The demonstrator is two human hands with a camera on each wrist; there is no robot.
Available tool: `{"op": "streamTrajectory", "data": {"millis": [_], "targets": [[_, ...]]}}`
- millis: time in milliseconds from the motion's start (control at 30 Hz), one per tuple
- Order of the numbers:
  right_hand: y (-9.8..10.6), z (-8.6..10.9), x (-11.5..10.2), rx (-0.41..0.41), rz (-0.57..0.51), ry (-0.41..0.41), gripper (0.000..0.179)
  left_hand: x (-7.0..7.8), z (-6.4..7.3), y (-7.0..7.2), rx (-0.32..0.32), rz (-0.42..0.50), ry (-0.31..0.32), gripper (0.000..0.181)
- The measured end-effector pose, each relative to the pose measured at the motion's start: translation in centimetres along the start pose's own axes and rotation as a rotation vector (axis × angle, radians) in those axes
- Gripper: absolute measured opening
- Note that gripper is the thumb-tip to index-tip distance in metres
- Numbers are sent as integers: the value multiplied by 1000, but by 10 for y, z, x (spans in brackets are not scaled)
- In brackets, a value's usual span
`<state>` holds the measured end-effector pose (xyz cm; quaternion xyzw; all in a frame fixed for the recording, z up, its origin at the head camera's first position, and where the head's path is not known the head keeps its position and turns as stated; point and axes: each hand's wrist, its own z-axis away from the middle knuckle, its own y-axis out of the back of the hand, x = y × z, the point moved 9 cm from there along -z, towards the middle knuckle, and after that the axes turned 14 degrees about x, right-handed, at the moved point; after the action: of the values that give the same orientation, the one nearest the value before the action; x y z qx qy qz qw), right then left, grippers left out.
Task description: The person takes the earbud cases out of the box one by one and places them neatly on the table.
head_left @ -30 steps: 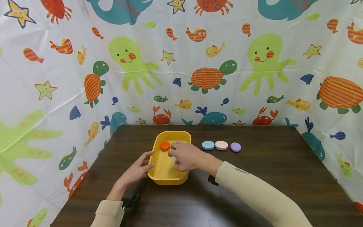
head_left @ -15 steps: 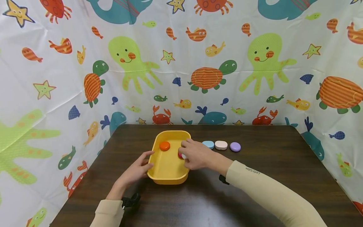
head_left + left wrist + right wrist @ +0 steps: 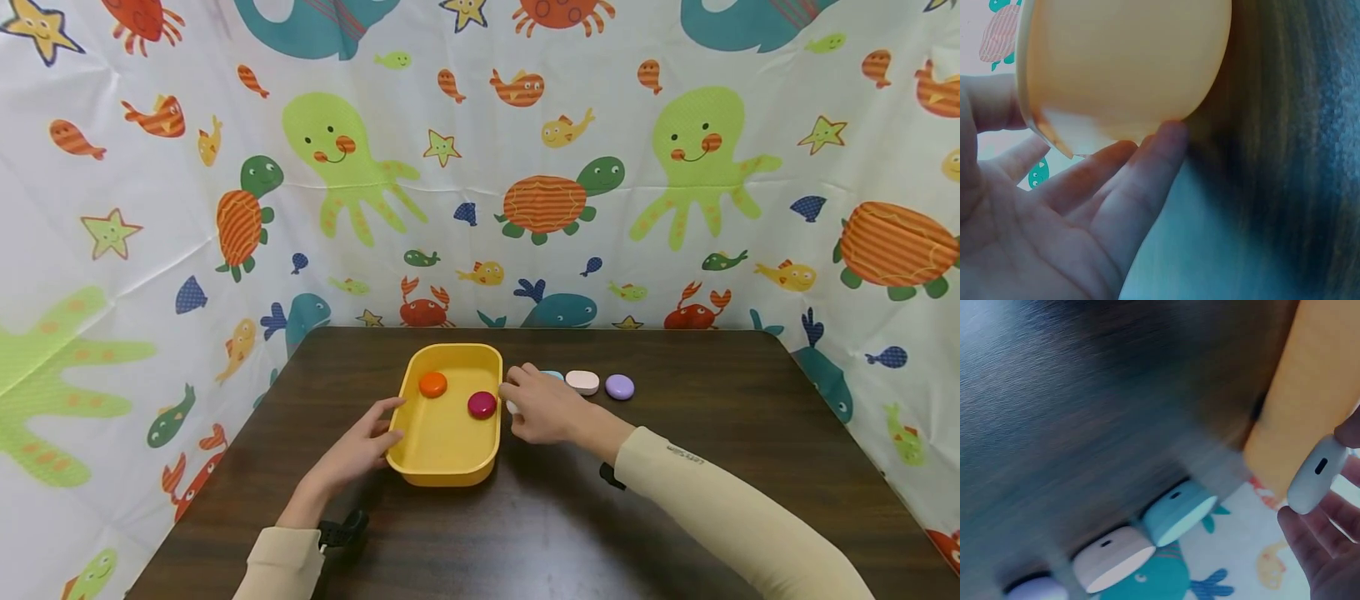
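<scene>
My left hand holds the left wall of a yellow tray, thumb at the rim and fingers against the outside, as the left wrist view shows. An orange round piece lies near the tray's far left corner, and a dark pink one by its right wall. Just outside that wall, my right hand pinches a white rounded case between thumb and fingertips. A small dark slot shows in its side. In the head view the hand hides most of it.
Right of the tray stand a light blue oval case, a pale pink one and a purple round one, in a row on the dark wooden table. A sea-animal curtain hangs behind.
My right hand has moved right with the white case, from inside the tray to outside its right wall. The dark pink piece is uncovered. The left hand stays at the tray.
</scene>
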<state>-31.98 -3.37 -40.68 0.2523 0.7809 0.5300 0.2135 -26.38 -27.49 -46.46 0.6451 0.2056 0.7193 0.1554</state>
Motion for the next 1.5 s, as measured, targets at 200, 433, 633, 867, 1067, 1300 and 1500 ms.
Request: {"op": "streamTrajectory", "data": {"millis": [200, 433, 633, 867, 1067, 1300, 1500], "targets": [[-8, 6, 17, -31, -1, -64, 35, 0, 1, 1, 5, 0, 3, 57], [-19, 13, 31, -58, 17, -121, 36, -1, 3, 2, 10, -6, 0, 58], [-28, 17, 39, -58, 23, -164, 33, -3, 3, 4, 12, -9, 0, 57], [-38, 22, 44, -64, 18, -188, 32, -5, 3, 4, 13, -1, 3, 58], [-37, 23, 45, -48, 7, -182, 31, -5, 4, 4, 18, 1, 5, 59], [-31, 23, 51, -12, 21, -201, 29, -2, 2, 0, 10, 4, -4, 58], [-19, 14, 46, 54, -14, -211, 29, 0, 3, 1, 18, 4, -4, 58]]}}
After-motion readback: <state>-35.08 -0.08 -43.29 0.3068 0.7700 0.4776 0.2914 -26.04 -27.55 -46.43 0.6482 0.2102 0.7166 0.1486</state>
